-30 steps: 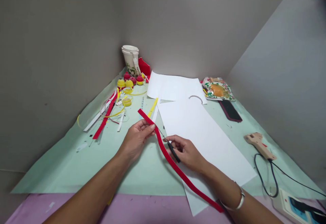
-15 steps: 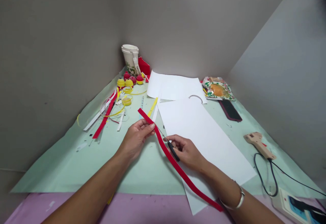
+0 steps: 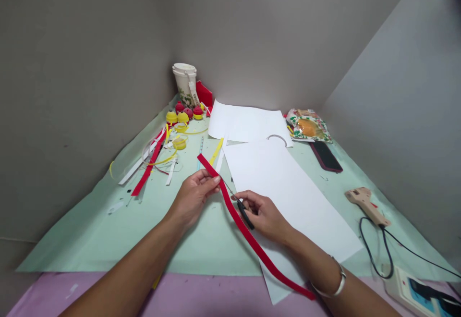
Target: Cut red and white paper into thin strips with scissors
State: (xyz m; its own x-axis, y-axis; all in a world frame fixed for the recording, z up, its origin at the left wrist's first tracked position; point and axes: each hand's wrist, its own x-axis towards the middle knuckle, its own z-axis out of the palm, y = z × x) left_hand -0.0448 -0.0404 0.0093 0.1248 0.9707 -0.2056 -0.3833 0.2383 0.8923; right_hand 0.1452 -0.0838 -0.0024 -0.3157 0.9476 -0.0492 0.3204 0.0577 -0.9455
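A long red paper strip [image 3: 248, 233] runs diagonally from the table's middle down toward the near edge. My left hand [image 3: 194, 197] pinches the strip near its far end, fingers closed on it. My right hand [image 3: 264, 216] grips small black-handled scissors [image 3: 242, 210] whose blades meet the strip's edge just below my left fingers. A silver bangle sits on my right wrist. Both hands hover over the pale green mat [image 3: 108, 230], beside a large white paper sheet [image 3: 288, 187].
Red, yellow and white strips [image 3: 151, 161] and small red-and-yellow balls [image 3: 183, 115] lie at the back left by a cup [image 3: 185, 84]. Another white sheet [image 3: 248, 122], a snack packet [image 3: 309, 127] and a phone [image 3: 326, 156] are behind. A glue gun [image 3: 365, 204] with its cord lies at the right.
The red strip's far end has shifted slightly right and up, and its near end has slid a little. Both hands stay almost where they were.
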